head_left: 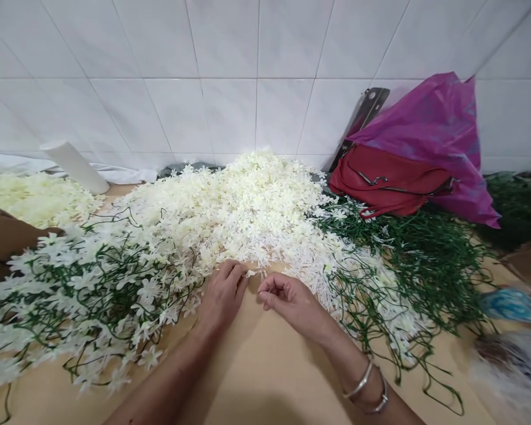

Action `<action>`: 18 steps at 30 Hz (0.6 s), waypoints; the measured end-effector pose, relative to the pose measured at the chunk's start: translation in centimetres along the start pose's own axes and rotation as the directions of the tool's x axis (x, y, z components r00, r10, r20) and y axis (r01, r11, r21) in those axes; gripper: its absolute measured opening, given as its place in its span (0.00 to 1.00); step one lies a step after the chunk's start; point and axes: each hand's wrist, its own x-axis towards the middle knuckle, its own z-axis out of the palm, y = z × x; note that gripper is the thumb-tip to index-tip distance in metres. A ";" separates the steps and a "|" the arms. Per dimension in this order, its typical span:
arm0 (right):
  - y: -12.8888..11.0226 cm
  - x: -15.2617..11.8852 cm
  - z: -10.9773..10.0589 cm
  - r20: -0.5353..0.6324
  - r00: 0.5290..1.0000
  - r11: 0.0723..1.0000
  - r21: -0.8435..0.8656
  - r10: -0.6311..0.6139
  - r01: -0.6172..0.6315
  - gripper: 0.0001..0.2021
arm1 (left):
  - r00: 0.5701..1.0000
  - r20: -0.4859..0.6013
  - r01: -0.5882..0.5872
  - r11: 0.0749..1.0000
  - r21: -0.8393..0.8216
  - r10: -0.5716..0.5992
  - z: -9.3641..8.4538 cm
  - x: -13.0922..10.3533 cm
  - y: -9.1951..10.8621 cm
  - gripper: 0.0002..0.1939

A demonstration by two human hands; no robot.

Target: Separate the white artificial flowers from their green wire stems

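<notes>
My left hand (pixel 226 289) is at the near edge of a big heap of white artificial flowers (pixel 261 195), its fingers curled together around something small and white, perhaps a flower. Just to its right, my right hand (pixel 287 295) has thumb and fingertips pinched together; whatever is between them is too small to make out. The two hands are a short gap apart. White flowers on green stems (pixel 128 277) lie piled to the left of my left hand. Green stems (pixel 429 265) are heaped on the right, with some white flowers among them.
Against the tiled wall (pixel 230 47) at the back right rest a red bag (pixel 393 177) and a purple plastic bag (pixel 438 130). A white roll (pixel 75 168) leans at the back left. Clear plastic (pixel 504 366) lies at the right edge of the tan table (pixel 256 366).
</notes>
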 end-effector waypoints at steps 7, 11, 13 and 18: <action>-1.8 2.1 -2.4 -0.190 0.961 0.857 -0.509 -0.201 0.079 0.03 | 0.999 -0.006 0.047 0.954 -0.295 -0.051 -0.7 0.3 0.1 0.04; -1.5 5.0 -3.2 -0.159 0.937 0.499 -0.867 -0.310 0.018 0.09 | 0.998 0.038 0.067 0.884 -0.463 -0.056 -1.8 0.8 0.5 0.05; -1.3 6.0 -3.2 -0.124 0.955 0.335 -0.942 -0.268 -0.028 0.10 | 0.998 0.061 0.059 0.851 -0.522 -0.032 -2.5 0.8 0.8 0.07; -0.8 5.6 -3.2 -0.155 0.938 0.264 -0.962 -0.308 -0.072 0.10 | 0.993 0.110 0.109 0.778 -0.619 -0.051 -3.1 0.6 1.1 0.11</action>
